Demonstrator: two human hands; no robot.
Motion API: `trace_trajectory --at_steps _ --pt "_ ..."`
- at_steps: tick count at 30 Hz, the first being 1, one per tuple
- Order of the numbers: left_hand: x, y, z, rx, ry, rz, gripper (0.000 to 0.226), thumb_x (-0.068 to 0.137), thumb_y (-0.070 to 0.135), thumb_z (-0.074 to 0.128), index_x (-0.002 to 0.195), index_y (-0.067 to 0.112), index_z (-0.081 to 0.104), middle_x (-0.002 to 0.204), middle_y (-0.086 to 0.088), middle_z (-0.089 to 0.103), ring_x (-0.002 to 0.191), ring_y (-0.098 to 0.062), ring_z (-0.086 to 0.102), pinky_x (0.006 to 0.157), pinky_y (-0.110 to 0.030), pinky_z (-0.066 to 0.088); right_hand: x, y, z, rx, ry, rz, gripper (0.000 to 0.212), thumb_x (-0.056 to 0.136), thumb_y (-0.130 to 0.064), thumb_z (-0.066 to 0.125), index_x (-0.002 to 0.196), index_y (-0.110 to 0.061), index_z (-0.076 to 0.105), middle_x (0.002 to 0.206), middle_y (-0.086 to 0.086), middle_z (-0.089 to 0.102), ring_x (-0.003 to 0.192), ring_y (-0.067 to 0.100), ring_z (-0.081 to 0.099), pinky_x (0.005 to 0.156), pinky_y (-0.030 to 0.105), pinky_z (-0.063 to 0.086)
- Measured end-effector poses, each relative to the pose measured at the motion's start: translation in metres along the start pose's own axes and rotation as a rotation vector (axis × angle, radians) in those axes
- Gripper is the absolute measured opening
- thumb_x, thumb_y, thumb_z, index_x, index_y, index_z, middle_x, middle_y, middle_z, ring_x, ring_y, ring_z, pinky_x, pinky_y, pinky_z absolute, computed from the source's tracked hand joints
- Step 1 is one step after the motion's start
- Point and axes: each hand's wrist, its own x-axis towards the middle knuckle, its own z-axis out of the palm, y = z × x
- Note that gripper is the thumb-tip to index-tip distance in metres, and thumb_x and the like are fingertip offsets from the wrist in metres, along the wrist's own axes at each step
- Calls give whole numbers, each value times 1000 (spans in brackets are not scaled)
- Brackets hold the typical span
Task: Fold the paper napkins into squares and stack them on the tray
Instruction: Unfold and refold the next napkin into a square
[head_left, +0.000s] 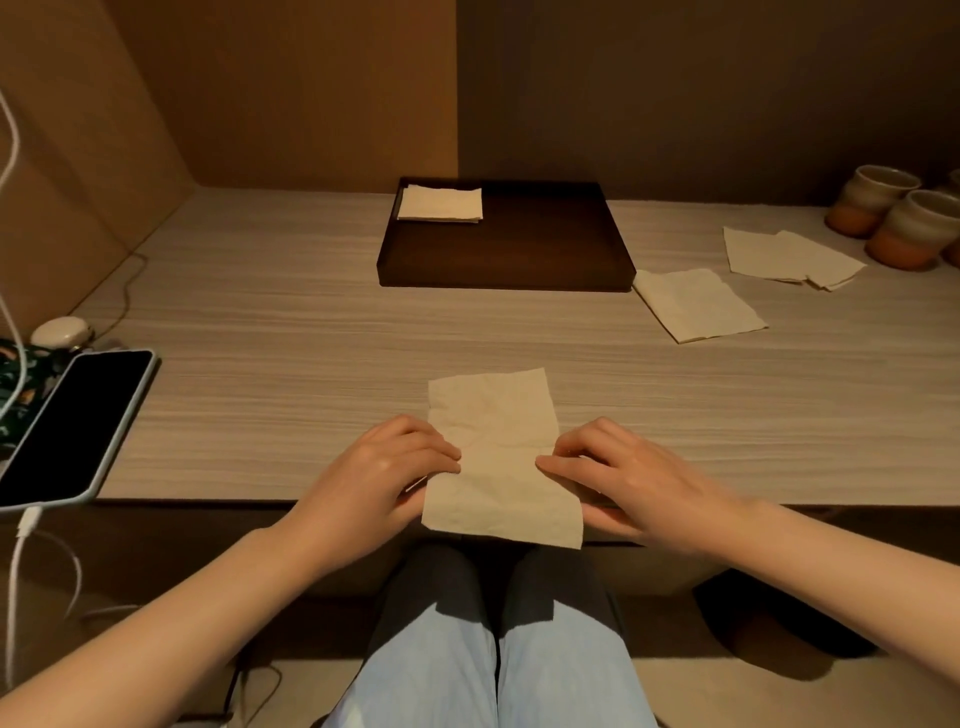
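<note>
Both hands' grip (395, 467) (618, 475) pinching napkin (498, 447); phone (72, 423) left, cups (883, 218) right.

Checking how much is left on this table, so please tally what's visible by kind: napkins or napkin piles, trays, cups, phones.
Napkins or napkin piles: 4 (in hands, on tray, two at right)
Tray: 1
Cups: 2 whole
Phone: 1
Total: 8

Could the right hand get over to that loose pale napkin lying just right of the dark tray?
Probably yes: the right hand pinches the long napkin, but only bare striped tabletop lies between it and the loose pale napkin.
</note>
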Motion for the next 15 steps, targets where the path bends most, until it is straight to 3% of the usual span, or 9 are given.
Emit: trace_trajectory --at_steps 5,9,12,15 --pt "3 8 -1 -335 88 -352 22 83 21 71 103 32 73 100 13 61 99 -1 56 85 -17 45 9 -2 4 203 123 131 33 90 -32 58 119 -18 67 111 -3 62 104 12 54 80 25 51" --pt "14 9 -1 -472 137 -553 19 86 15 66 91 33 72 87 11 70 85 5 62 74 -14 47 29 -12 1 437 229 438 10 87 -18 67 94 -22 73 86 -11 68 83 8 57 71 27 46" --pt "27 8 1 -436 185 -682 15 87 18 63 74 13 69 61 -9 62 49 -3 47 50 -14 36 47 -15 -2 509 196 658 16 88 -19 63 72 -22 64 65 -10 61 64 5 55 58 24 42" --pt "37 8 3 -357 173 -758 23 87 22 64 71 5 64 51 -5 51 42 -6 39 43 -15 32 60 -14 -4 455 151 769 32 89 -29 61 64 -9 56 59 0 57 61 16 55 60 38 46"
